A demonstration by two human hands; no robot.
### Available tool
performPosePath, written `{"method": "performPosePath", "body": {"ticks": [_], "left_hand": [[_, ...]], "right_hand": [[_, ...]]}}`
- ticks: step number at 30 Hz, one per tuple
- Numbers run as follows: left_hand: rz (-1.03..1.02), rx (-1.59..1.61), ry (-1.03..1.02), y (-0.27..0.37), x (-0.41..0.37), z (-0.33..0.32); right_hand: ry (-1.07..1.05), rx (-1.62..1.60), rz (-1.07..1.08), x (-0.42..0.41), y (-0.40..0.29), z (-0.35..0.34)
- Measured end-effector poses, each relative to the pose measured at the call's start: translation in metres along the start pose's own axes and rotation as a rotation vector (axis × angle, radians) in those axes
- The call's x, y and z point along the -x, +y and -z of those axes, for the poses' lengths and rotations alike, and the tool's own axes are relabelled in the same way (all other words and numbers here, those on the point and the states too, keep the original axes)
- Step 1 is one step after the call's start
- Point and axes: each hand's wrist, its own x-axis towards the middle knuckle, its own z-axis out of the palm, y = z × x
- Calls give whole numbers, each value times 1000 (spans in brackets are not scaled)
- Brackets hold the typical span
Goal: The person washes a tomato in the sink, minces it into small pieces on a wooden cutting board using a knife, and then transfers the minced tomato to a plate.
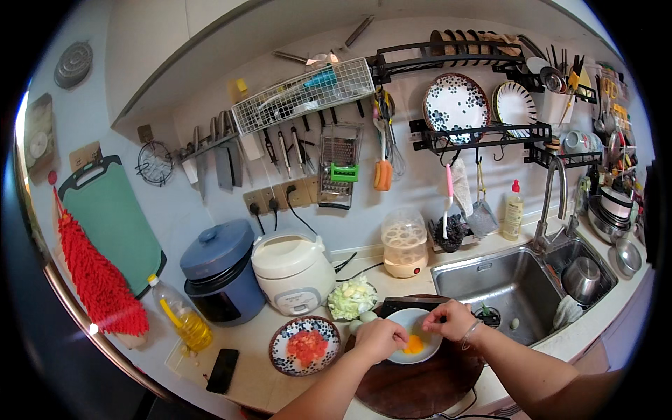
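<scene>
A white bowl (pixel 397 318) with an orange egg yolk (pixel 413 345) in it stands on a round dark wooden cutting board (pixel 415 391). My left hand (pixel 382 338) is over the bowl's left rim, its fingers bent together. My right hand (pixel 452 320) is at the right rim, thumb and fingertips pinched; whether either hand holds something small cannot be told. Pale green eggs (pixel 367 316) lie left of the bowl, beside a bowl of chopped cabbage (pixel 352 298). A patterned plate (pixel 279 353) of chopped tomato stands further left. Behind the white bowl lies a dark knife or cleaver (pixel 415 301).
The steel sink (pixel 493 278) is at the right, with a small pale object (pixel 514 323) in it. A white rice cooker (pixel 291 268), blue cooker (pixel 223 278), oil bottle (pixel 184 320) and phone (pixel 223 370) stand or lie at the left. An egg steamer (pixel 404 244) is behind.
</scene>
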Motion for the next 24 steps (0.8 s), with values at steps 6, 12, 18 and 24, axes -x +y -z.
{"method": "performPosePath", "body": {"ticks": [6,12,18,24], "left_hand": [[-73,-151,-3,6,1,-3],[-82,-182,-22,1,-2,-11],[-85,-175,-41,3,-3,-10],[-92,-174,-32,1,-5,-12]], "right_hand": [[25,38,14,4,0,2],[45,59,6,6,7,0],[31,87,-7,9,7,0],[72,274,79,12,6,-4]]}}
